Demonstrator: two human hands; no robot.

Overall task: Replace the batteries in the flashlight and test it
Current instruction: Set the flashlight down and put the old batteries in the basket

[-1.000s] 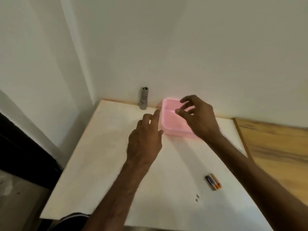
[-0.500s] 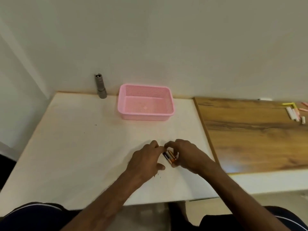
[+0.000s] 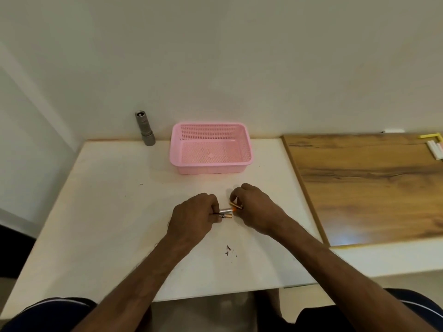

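Note:
A grey flashlight [image 3: 144,129] stands upright against the wall at the back left of the white table [image 3: 107,212]. Near the table's middle, my left hand [image 3: 194,218] pinches small batteries [image 3: 226,213] with orange ends, which poke out to the right of its fingers. My right hand [image 3: 254,207] is close beside them, its fingertips closed on another orange-ended battery [image 3: 236,206]. How many batteries each hand holds is partly hidden by the fingers.
A pink mesh basket [image 3: 248,149] sits at the back of the table, to the right of the flashlight, with nothing in it. A wood-grain tabletop [image 3: 371,183] adjoins on the right, with chalk-like sticks [image 3: 435,149] at its far corner. Dark marks [image 3: 229,250] dot the white table near me.
Both hands came back from the pink basket to the batteries near the table's middle and took hold of them. The batteries are now split between the two hands.

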